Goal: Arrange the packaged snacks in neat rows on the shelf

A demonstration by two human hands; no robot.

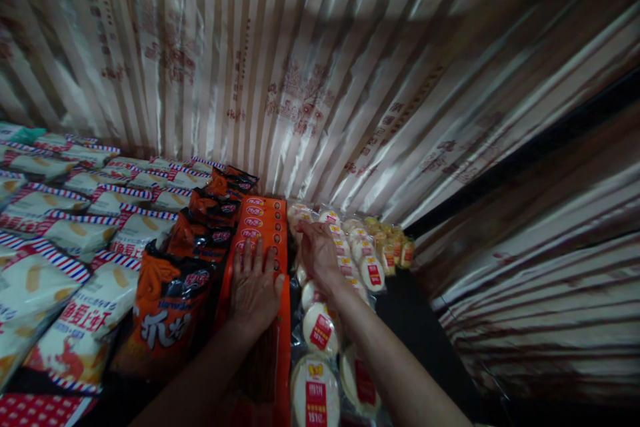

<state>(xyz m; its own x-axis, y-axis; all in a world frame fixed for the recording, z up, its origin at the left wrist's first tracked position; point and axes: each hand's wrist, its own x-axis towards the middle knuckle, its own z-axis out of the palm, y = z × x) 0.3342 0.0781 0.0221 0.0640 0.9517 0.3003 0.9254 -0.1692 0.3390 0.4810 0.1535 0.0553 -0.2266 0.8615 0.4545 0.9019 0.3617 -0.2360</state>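
My left hand (255, 287) lies flat with its fingers spread on a row of orange snack packets (260, 210) that overlap one another. To its right, my right hand (320, 252) reaches over the rows of clear-wrapped round white crackers (320, 327) with red labels. Its fingers bend to the left and touch the wraps near the edge of the orange row. They seem apart, and I see nothing held, though the fingertips are partly hidden. Left of my left hand stands a column of orange-and-black snack bags (165, 307).
Several rows of white snack bags (85, 320) with striped edges fill the left side. Small yellow packs (393, 247) sit at the far right end, beside the bare black surface (420, 327). A pleated, printed sheet (300, 80) rises behind, with a dark bar (525, 153) crossing it.
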